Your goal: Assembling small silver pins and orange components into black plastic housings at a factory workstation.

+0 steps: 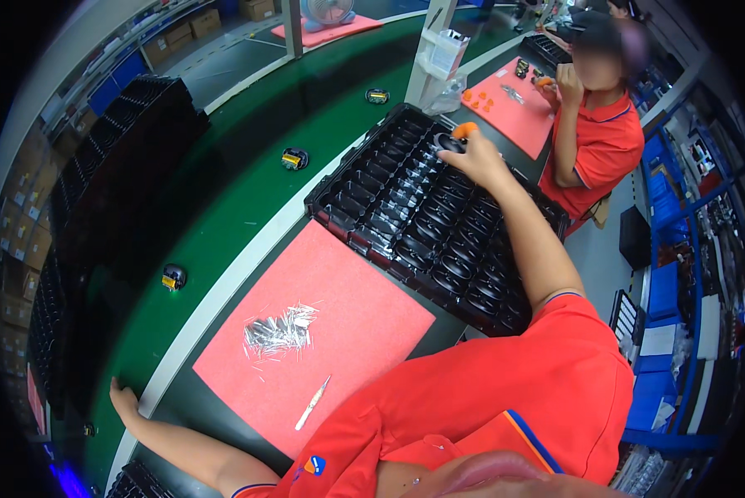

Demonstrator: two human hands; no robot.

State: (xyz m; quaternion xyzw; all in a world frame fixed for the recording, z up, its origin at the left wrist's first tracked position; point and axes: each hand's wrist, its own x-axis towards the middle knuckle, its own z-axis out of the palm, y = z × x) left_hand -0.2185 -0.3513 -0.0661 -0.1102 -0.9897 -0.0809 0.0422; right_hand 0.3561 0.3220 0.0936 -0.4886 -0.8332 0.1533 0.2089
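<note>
My right hand [476,159] reaches over the far end of a black compartment tray [364,241], an orange cover on one fingertip. Thumb and fingers close around a black rounded shell [450,144]. Similar dark shells [439,220] fill many of the tray's compartments. My left hand [123,400] extends past the pale rail onto the green conveyor belt [198,332], holding nothing visible, fingers stretched out. A pile of thin silvery pieces [279,332] lies on a pink mat [248,386] between my arms. Near it rests a slim pointed tool [313,404] with a pale body.
Several small black units with yellow parts, one being this unit [172,277], sit spaced along the belt. Tall stacks of black trays [115,158] stand beyond it. At the far right a co-worker in red [597,145] sits at another pink mat [514,120] holding orange pieces.
</note>
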